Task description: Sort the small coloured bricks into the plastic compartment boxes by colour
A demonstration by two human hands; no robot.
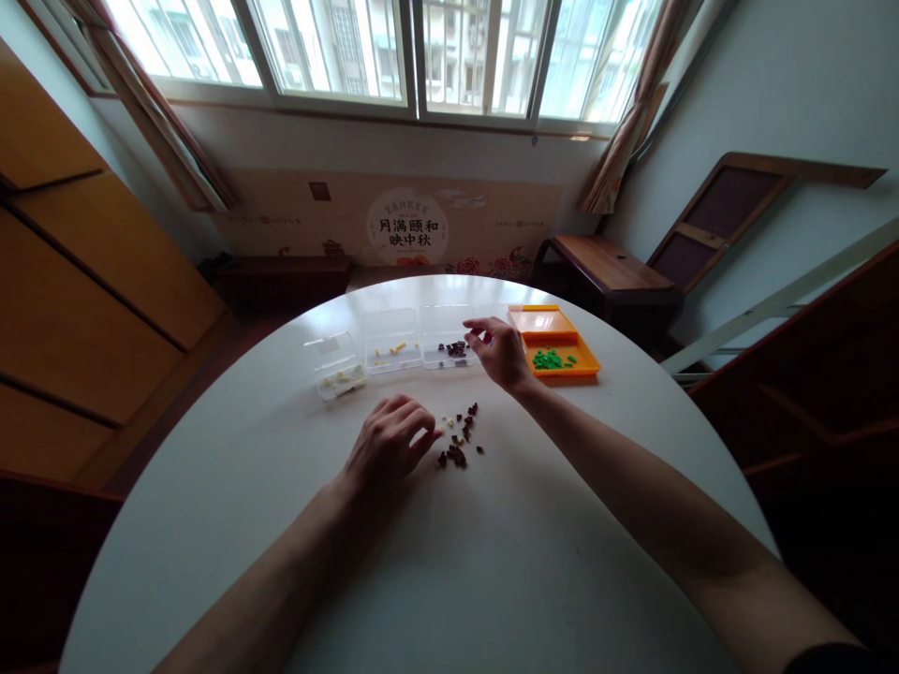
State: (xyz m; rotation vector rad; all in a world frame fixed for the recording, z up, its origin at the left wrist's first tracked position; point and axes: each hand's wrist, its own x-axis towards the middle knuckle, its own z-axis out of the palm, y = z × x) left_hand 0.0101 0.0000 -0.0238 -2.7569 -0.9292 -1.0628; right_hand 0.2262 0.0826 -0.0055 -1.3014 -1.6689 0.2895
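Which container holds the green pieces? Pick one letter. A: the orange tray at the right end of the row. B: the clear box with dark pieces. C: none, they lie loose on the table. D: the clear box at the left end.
A: the green pieces lie in the orange tray, just right of the right hand.

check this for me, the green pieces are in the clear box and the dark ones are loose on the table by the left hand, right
Not quite. In the head view the green pieces lie in the orange tray, not a clear box. The dark pieces are indeed loose on the table by the left hand.
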